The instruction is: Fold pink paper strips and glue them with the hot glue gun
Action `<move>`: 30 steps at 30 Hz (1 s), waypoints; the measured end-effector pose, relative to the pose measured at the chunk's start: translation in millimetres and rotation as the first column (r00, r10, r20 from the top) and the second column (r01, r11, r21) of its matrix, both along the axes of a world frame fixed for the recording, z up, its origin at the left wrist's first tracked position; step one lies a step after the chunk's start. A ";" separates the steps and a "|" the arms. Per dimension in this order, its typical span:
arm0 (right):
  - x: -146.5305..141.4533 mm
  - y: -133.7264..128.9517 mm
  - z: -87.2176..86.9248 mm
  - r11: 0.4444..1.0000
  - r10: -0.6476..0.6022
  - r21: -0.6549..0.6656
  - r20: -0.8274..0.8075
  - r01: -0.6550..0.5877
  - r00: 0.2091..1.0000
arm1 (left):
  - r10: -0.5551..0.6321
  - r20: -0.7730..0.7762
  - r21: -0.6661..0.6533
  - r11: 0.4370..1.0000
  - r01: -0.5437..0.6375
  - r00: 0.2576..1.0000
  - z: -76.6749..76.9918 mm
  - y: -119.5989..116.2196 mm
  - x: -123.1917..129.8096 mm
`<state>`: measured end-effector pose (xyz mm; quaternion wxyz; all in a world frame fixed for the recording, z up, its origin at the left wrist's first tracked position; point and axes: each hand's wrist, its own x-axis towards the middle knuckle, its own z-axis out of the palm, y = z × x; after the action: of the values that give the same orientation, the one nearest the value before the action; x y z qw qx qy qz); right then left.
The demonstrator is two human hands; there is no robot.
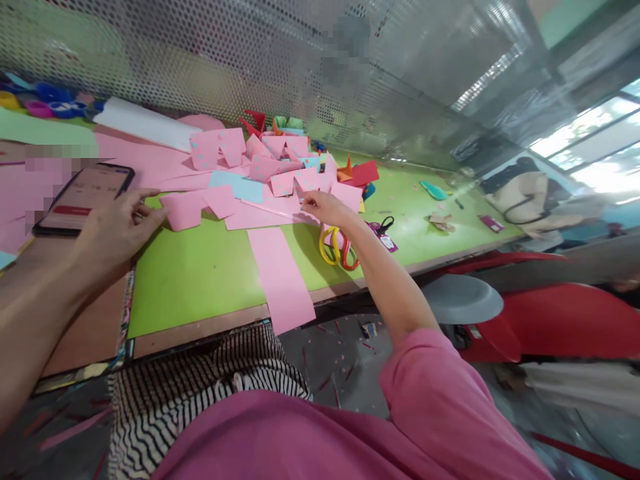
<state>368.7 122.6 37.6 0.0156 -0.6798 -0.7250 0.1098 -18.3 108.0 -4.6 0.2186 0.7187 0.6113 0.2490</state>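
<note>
My left hand (120, 223) is at the left edge of a folded pink paper (187, 208), thumb and index finger apart, beside a phone (83, 199) with a lit screen. Whether it touches the paper is unclear. My right hand (325, 207) has its fingers pinched together over the right end of pink paper pieces (260, 215); what they hold, if anything, is too small to name. Scissors with yellow and red handles (331, 245) lie just below that hand. A pink strip (283, 280) hangs over the table's front edge. Folded pink cards with blue dots (233, 148) stand behind.
A perforated metal panel (200, 60) rises behind the green table (200, 287). Blue and yellow items (60, 100) lie at the back left. Farther right are teal scissors (434, 191), paper scraps (442, 222), a grey stool (463, 299) and a red chair (565, 320).
</note>
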 end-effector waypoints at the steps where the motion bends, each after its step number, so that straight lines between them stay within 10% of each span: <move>1: -5.9 -2.2 0.1 1.000 0.018 0.006 -0.029 -0.018 0.999 | 0.008 0.010 0.001 1.000 -0.008 1.000 -0.4 0.4 0.4; 10: -123.9 5.0 -2.5 0.944 0.326 0.167 -0.360 -0.283 0.874 | -0.023 0.243 0.038 0.999 0.014 0.970 -26.8 14.4 -3.5; 16: -150.9 -18.2 -8.8 0.938 0.345 0.109 -0.388 -0.329 0.854 | 0.007 0.300 0.146 0.988 -0.053 0.954 -8.0 -3.4 8.5; 19: -145.9 -49.5 -11.6 0.946 0.321 0.084 -0.378 -0.314 0.868 | -0.143 0.389 -0.119 0.972 0.203 0.910 -3.7 -19.9 23.0; 22: -143.6 -76.5 -12.8 0.949 0.314 0.110 -0.428 -0.296 0.847 | -0.155 0.553 -0.359 0.843 0.402 0.819 -2.8 -34.9 37.5; 30: -148.0 -108.2 -27.9 0.921 0.386 0.264 -0.516 -0.287 0.765 | 0.038 0.493 -0.503 0.828 0.249 0.869 25.1 -56.0 57.2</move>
<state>220.7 14.4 9.7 0.2642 -0.4722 -0.8053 0.2424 38.8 52.0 20.5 0.5752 0.5734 0.5401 0.2204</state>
